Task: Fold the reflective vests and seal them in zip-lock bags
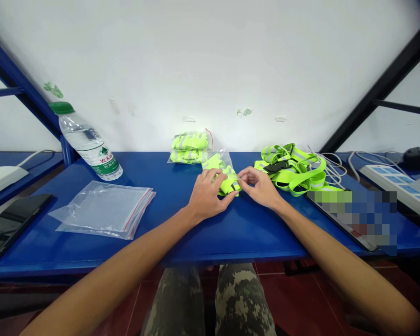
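Note:
My left hand (207,195) grips a bundle of folded fluorescent yellow-green reflective straps (227,179) in a clear zip bag (226,156). Its thumb presses the near side and the fingers lie over the top. At the bundle's right edge, my right hand (259,186) pinches the bag's rim between thumb and fingertips; the exact spot is partly hidden. Two bagged strap bundles (189,144) lie stacked behind my left hand, against the wall. Beyond my right hand sits a loose heap of reflective straps (297,170) with a black buckle (277,167).
Flat clear zip bags (101,207) with red seals lie at the left, by a water bottle (98,151) and a dark phone (17,221). A partly blurred phone-like device (339,224) rests right on the blue table (196,242). White cables (334,170) and power strips (399,184) lie farther right.

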`<state>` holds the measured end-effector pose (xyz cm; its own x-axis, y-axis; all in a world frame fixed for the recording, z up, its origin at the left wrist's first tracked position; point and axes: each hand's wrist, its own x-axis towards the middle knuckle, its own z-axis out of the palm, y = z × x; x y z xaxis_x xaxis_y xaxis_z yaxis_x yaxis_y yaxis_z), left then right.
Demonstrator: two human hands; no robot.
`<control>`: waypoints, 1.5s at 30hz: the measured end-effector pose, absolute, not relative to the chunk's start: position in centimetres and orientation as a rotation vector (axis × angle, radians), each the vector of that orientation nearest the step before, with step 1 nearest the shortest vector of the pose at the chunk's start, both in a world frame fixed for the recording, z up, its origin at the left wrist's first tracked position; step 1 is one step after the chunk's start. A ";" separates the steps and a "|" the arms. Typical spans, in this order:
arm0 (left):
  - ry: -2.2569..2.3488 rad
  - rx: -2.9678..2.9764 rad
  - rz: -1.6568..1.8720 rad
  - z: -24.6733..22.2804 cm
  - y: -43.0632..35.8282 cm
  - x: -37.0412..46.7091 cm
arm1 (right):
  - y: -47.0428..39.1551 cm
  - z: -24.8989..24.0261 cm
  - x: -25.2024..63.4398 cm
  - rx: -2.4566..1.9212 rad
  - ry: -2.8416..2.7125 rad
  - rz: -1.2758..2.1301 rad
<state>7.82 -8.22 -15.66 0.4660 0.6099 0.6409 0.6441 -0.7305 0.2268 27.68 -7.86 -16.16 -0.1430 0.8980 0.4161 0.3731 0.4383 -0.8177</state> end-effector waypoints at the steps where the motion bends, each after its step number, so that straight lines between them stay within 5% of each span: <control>1: -1.138 -2.647 -1.141 -15.7 -8.2 7.8 | -7.9 -16.1 27.8 -1.103 -1.729 0.684; 11: -1.079 -2.545 -1.146 -16.0 -7.4 7.6 | -8.3 -16.3 27.8 -1.074 -1.803 0.729; 38: -1.206 -2.605 -0.500 -14.2 -4.5 9.0 | -9.0 -17.3 26.7 -1.201 -1.781 0.576; 45: -1.103 -2.636 -0.590 -14.7 -5.5 8.3 | -8.6 -17.2 27.1 -1.241 -1.695 0.624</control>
<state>8.28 -5.45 -14.68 0.6369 0.6299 0.4446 0.7195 -0.6928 -0.0491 27.05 -8.57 -17.16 -0.0747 0.9243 0.3744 0.4610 0.3649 -0.8089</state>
